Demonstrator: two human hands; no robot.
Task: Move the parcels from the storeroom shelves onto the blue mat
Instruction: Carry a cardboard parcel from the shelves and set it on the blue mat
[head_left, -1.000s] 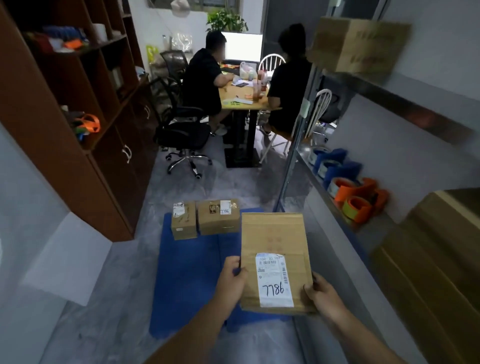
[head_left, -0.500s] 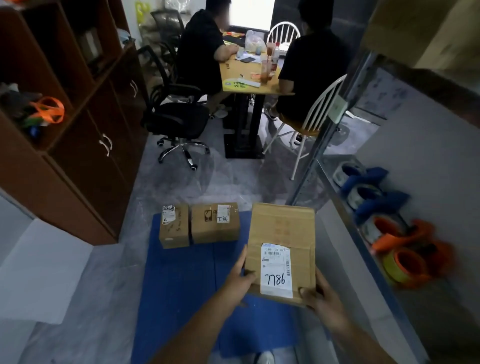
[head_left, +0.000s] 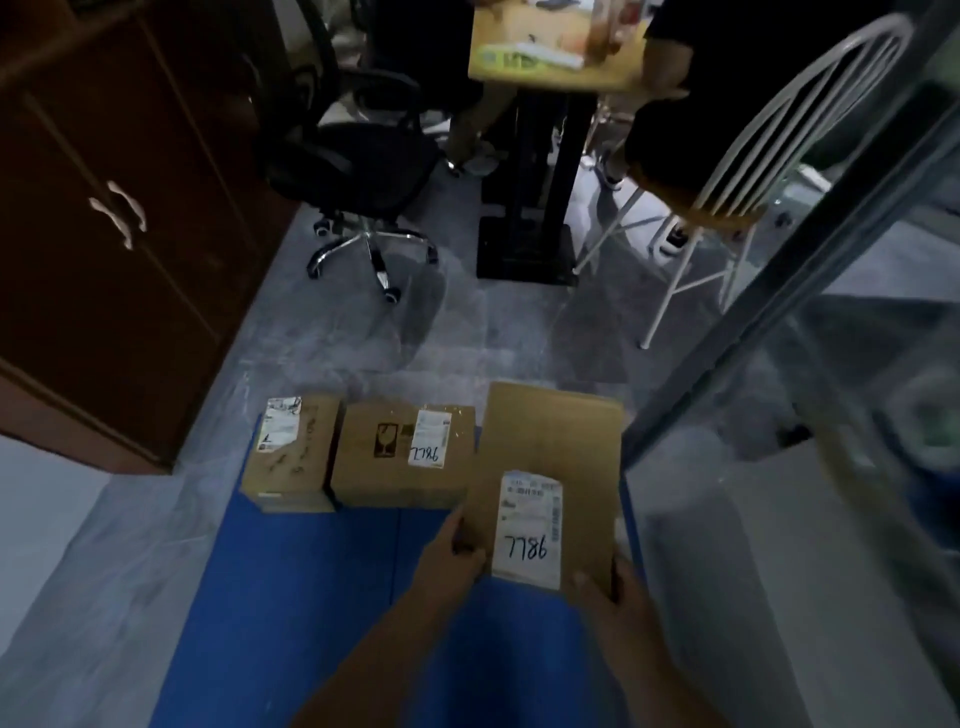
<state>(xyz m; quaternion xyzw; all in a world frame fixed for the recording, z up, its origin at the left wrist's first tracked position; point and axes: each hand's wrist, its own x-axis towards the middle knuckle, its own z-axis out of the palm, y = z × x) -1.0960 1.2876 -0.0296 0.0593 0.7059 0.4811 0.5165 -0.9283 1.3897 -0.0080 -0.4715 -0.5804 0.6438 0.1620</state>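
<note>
Both my hands hold a flat cardboard parcel (head_left: 550, 457) with a white label marked 7786, low over the right side of the blue mat (head_left: 311, 597). My left hand (head_left: 454, 556) grips its near left edge and my right hand (head_left: 608, 597) grips its near right corner. Two smaller cardboard parcels lie side by side at the mat's far edge: a narrow parcel (head_left: 293, 452) on the left and a wider parcel (head_left: 402, 457) with a label just left of the held one.
A dark wooden cabinet (head_left: 119, 234) stands on the left. A black office chair (head_left: 358, 166), a table's black pedestal (head_left: 530, 218) and a white chair (head_left: 753, 171) with seated people are ahead. A metal shelf post (head_left: 779, 291) and glass panel rise on the right.
The view has tilted down and closed in on the mat. The held parcel has come lower and further forward, next to the two parcels on the mat.
</note>
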